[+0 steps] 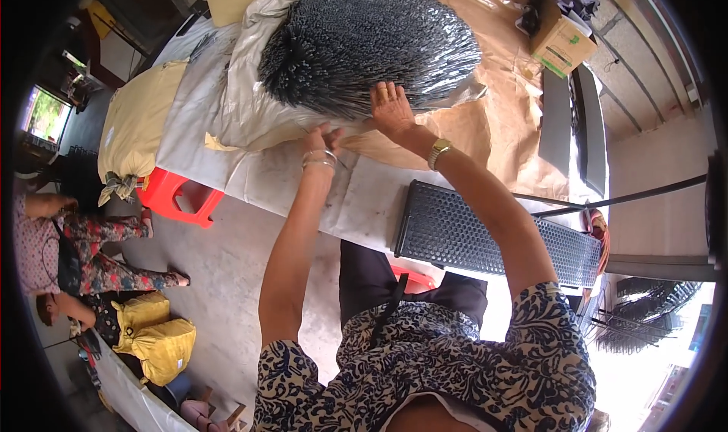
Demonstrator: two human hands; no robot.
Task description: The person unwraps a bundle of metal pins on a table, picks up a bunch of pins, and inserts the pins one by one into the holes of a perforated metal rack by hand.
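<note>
A large, dense heap of thin black strips [364, 41] lies on the table, their ends packed into a bristly mound. Against its near edge rests my right hand [393, 113], its fingers laid on the strips and a watch on the wrist. To the left of it, my left hand [322, 139] is low at the near edge of the wrapping, thumb and fingers a little apart and slightly bent. White wrapping sheet [239, 102] lies under the heap's left side, and brown paper [508, 128] spreads under its right side. The left fingertips are partly hidden.
A black perforated tray [493, 231] juts from the table's near right side. Beyond it are a small carton [565, 45] and thin dark bars [633, 194]. A red plastic stool [178, 197] and a tied yellowish sack [140, 121] are at left. Another person [76, 250] is farther left.
</note>
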